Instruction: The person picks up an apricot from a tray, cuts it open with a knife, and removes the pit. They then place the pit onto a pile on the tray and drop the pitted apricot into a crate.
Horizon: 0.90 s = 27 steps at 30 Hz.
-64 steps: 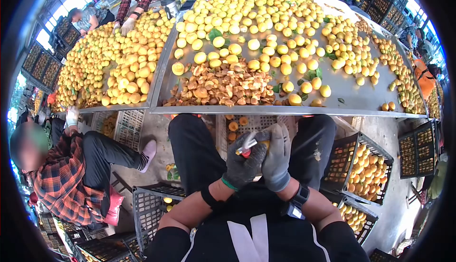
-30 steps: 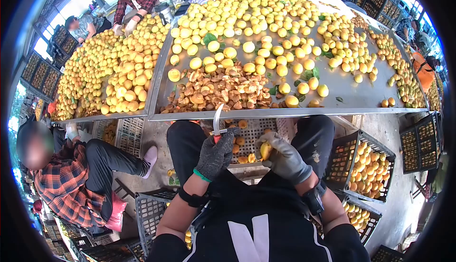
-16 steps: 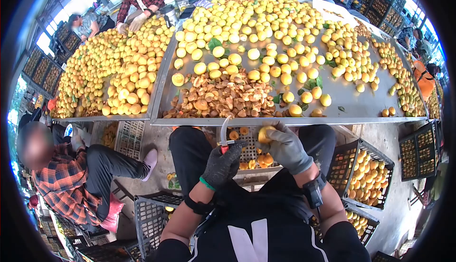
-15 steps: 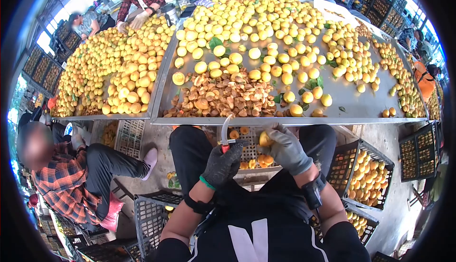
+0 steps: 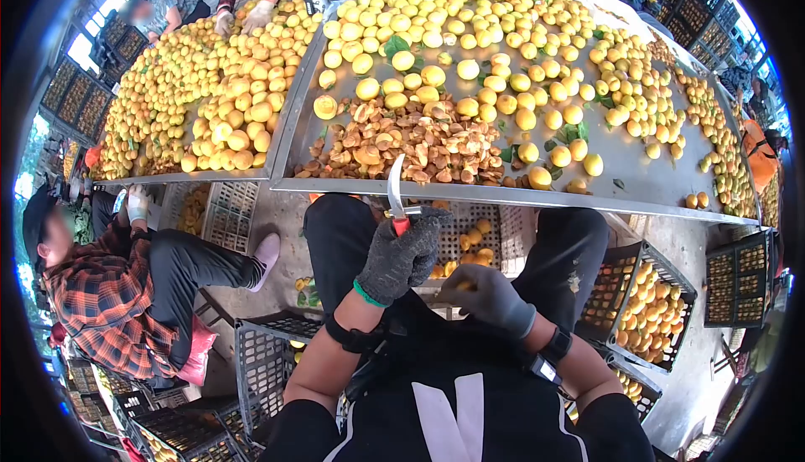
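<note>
My left hand [image 5: 401, 252], in a dark knit glove with a green cuff, is closed around the red handle of a curved knife [image 5: 395, 184]. The blade points up in front of the table edge. Lower and to the right is my right hand [image 5: 493, 298], in a grey glove, slightly blurred. A bit of yellow apricot [image 5: 464, 285] shows at its curled fingers; the rest is hidden. Between my knees, under the table edge, a light plastic crate [image 5: 509, 229] holds several orange apricot pieces [image 5: 475, 234].
The metal table [image 5: 470, 194] carries many yellow apricots [image 5: 511, 101] and a heap of brown pits or scraps [image 5: 419, 145]. A black crate of apricots [image 5: 647, 311] stands at right, another black crate [image 5: 264, 386] at lower left. A person in plaid [image 5: 109, 311] sits at left.
My right hand has moved down toward my lap, and the apricot in it is now mostly hidden. My left hand has risen slightly with the knife. The view has tilted down.
</note>
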Motion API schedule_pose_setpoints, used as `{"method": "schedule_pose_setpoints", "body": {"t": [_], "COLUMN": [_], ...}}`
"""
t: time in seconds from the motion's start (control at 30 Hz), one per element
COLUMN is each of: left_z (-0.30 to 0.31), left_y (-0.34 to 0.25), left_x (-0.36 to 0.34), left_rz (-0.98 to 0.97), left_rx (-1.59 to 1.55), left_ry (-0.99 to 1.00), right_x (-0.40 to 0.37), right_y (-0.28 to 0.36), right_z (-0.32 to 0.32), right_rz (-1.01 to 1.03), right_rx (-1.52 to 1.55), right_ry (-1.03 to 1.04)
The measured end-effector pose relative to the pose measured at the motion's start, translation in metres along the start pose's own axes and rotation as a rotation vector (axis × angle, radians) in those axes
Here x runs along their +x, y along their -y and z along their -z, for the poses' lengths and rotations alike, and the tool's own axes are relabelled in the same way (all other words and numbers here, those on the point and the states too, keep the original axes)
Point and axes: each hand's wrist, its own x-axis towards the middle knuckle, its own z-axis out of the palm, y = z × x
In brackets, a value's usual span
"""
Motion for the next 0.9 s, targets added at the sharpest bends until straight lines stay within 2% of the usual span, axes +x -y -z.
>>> {"method": "schedule_pose_setpoints", "body": {"t": [0.03, 0.13, 0.17, 0.23, 0.37, 0.43, 0.57, 0.63, 0.77, 0.83, 0.9], "left_z": [0.001, 0.002, 0.001, -0.003, 0.001, 0.004, -0.006, -0.012, -0.005, -0.004, -0.005], "left_y": [0.0, 0.004, 0.003, 0.003, 0.017, 0.02, 0.019, 0.03, 0.015, 0.013, 0.013], "left_x": [0.0, 0.002, 0.002, 0.002, 0.002, 0.002, 0.0, 0.009, 0.006, 0.004, 0.003], "left_rz": [-0.004, -0.024, -0.026, -0.033, 0.039, 0.033, 0.044, -0.182, -0.185, -0.239, -0.23], "left_rx": [-0.018, -0.165, -0.163, -0.268, -0.391, -0.45, -0.371, -0.29, -0.418, -0.402, -0.367], "left_ry": [0.002, 0.051, 0.051, 0.14, 0.197, 0.339, 0.352, 0.021, -0.03, 0.031, 0.042], "right_x": [0.001, 0.001, 0.001, 0.001, 0.0, 0.0, 0.002, 0.005, -0.002, -0.008, -0.011], "right_y": [0.0, 0.002, 0.003, 0.004, 0.007, 0.001, -0.009, -0.014, 0.009, 0.014, 0.014], "right_z": [0.001, 0.006, 0.004, -0.003, -0.008, -0.01, -0.021, -0.025, -0.022, -0.015, -0.012], "right_rz": [0.002, -0.267, -0.265, -0.363, -0.336, -0.257, -0.206, -0.134, -0.181, -0.111, -0.163], "right_rx": [-0.002, 0.617, 0.617, 0.873, 0.851, 0.926, 0.89, 0.816, 0.967, 0.647, 0.572], "right_ry": [0.003, 0.194, 0.195, 0.341, 0.383, 0.397, 0.336, 0.066, -0.061, -0.011, 0.013]}}
